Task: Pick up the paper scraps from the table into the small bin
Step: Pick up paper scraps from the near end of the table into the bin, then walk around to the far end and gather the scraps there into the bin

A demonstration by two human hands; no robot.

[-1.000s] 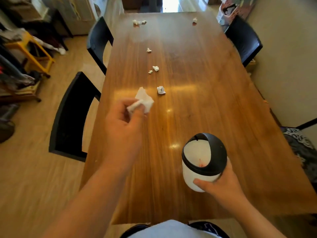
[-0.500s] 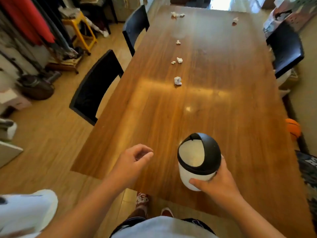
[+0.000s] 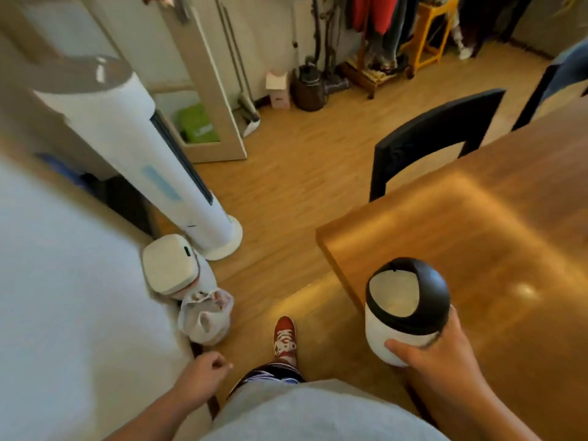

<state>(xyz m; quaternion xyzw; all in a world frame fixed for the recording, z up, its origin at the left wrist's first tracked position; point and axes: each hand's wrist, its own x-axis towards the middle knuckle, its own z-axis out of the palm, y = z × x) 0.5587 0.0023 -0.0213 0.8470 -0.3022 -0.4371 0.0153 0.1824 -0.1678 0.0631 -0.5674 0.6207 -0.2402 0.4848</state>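
My right hand grips the small white bin with its black swing lid, held over the near left corner of the wooden table. My left hand hangs low at my side over the floor, fingers curled in with nothing visible in them. No paper scraps are in view; the part of the table where they lay is out of frame to the right.
A black chair stands at the table's left side. A white tower fan, a white lidded bin and a plastic bag stand on the floor to the left. My red shoe steps forward.
The view has swung left, off the table and onto the floor. My left hand, which held a scrap a second ago, has dropped to my side with nothing in it. The bin stays in my right hand.
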